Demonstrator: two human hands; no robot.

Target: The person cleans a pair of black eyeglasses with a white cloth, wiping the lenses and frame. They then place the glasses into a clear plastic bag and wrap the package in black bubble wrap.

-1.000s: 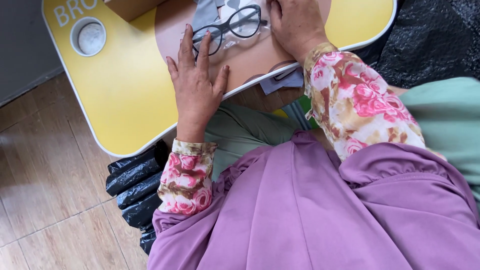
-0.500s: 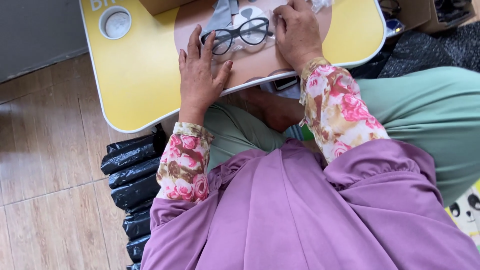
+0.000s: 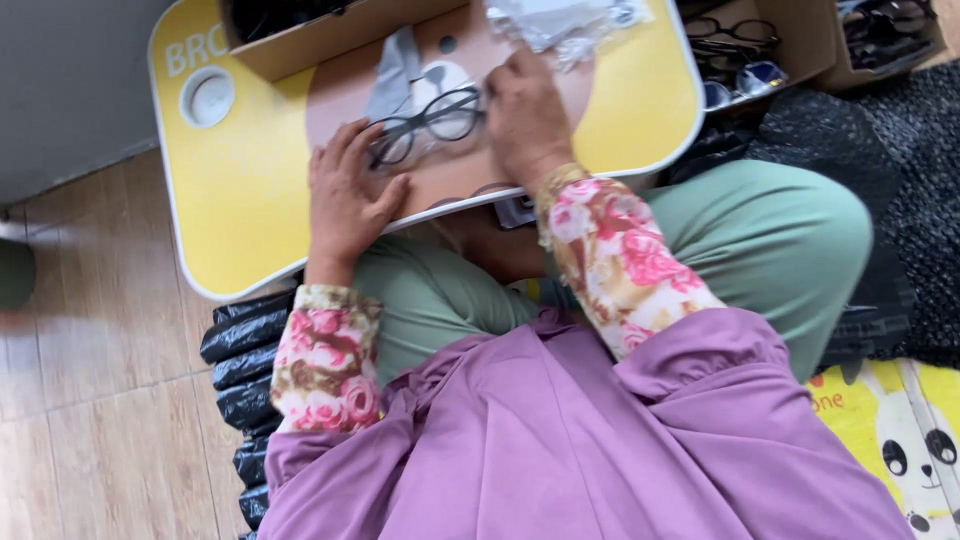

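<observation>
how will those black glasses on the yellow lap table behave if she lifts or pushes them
The black glasses look thin-rimmed, so probably light and easy to lift. Lying flat on the yellow lap table, they would likely slide, not roll. The lenses look fragile. The left hand and right hand are at either end.

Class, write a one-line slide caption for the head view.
Two hands, left and right, rest on black glasses on a yellow lap table.

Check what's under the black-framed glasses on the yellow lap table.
The black-framed glasses lie on the yellow lap table, over its brown printed patch, beside a grey cloth. The left hand and right hand flank them; whatever lies beneath the hands is hidden.
</observation>
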